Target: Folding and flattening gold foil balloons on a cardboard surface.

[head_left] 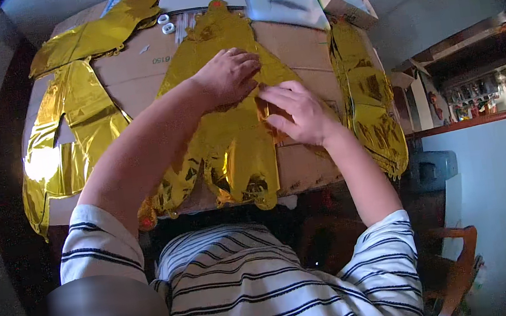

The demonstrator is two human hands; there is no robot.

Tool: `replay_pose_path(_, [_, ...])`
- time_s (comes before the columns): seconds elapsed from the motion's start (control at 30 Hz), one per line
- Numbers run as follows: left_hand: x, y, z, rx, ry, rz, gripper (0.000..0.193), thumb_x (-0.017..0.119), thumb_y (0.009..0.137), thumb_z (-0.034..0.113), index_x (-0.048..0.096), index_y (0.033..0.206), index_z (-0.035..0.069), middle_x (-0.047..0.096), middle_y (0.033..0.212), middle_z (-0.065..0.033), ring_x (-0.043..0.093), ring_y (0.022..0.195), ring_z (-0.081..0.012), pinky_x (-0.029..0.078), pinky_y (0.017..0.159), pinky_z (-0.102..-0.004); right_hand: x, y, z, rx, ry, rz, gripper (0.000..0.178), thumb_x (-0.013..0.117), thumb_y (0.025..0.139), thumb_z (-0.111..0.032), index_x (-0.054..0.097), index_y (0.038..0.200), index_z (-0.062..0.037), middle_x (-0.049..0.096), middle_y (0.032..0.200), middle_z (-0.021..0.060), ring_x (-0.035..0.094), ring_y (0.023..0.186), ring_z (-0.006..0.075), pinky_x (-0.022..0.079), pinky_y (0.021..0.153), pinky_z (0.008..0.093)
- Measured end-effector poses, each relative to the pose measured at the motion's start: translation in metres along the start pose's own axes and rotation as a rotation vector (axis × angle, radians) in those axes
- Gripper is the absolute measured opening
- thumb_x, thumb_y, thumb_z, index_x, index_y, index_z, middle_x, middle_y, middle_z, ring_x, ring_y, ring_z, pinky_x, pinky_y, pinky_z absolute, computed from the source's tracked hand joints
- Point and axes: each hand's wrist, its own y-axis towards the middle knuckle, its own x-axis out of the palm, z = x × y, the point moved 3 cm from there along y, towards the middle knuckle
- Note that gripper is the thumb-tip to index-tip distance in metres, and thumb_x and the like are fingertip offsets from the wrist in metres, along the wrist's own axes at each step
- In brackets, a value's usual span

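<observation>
A flat, uninflated gold foil balloon [230, 132] lies on the cardboard before me, narrow at its far end and wide near the table's front edge. My left hand [230, 76] rests palm down on its upper middle, fingers slightly bent and pointing right. Close beside it, my right hand [298, 113] touches the foil near its right edge, fingers stretched out and thumb apart. The fingertips of both hands almost meet. Part of the foil under the hands is hidden.
More gold foil balloons lie at the left [82, 117], far left [100, 34] and right [366, 90]. Two white rolls [167, 28] sit near clear plastic strips [184, 25]. Beyond are a white box [344, 3] and a plastic sheet [283, 2]. A wooden chair [459, 265] stands right.
</observation>
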Motion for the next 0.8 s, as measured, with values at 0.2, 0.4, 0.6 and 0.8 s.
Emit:
replay_pose_path(0.2, [-0.004,-0.002,0.010,-0.049,-0.006,0.034,0.037,0.063,0.088,0.025,0.063,0.118,0.003,0.063,0.129,-0.0156,0.058,0.121,-0.0352,0.046,0.102,-0.0463,0.001,-0.038,-0.022,0.117,0.082,0.286,0.036,0.066,0.090,-0.012,0.064,0.126,-0.0035,0.064,0.130,0.0167,0.058,0.122,0.0323,0.041,0.107,0.0451])
replay_pose_path(0.4, [-0.009,0.003,0.010,0.028,0.053,0.120,0.028,0.066,0.085,0.023,0.063,0.107,0.006,0.064,0.108,-0.0127,0.061,0.103,-0.0331,0.048,0.088,-0.0463,0.019,-0.060,-0.050,0.157,-0.064,0.328,0.034,0.070,0.087,-0.012,0.067,0.119,-0.0031,0.066,0.126,0.0138,0.060,0.115,0.0333,0.043,0.104,0.0461])
replay_pose_path(0.6, [-0.016,0.003,0.022,0.189,0.112,0.090,0.022,0.070,0.082,0.023,0.065,0.098,0.010,0.062,0.097,-0.0089,0.061,0.092,-0.0305,0.047,0.077,-0.0411,0.021,-0.053,-0.062,0.186,-0.200,0.268,0.039,0.072,0.085,-0.019,0.065,0.121,-0.0045,0.063,0.122,0.0147,0.057,0.114,0.0347,0.044,0.101,0.0489])
replay_pose_path(0.8, [-0.015,-0.007,0.038,0.268,-0.047,0.080,0.015,0.070,0.081,0.019,0.065,0.091,0.008,0.062,0.093,-0.0088,0.061,0.090,-0.0305,0.049,0.079,-0.0427,0.021,-0.052,-0.066,0.209,-0.279,0.224,0.037,0.068,0.089,-0.023,0.065,0.121,-0.0058,0.063,0.121,0.0139,0.057,0.113,0.0338,0.043,0.101,0.0462])
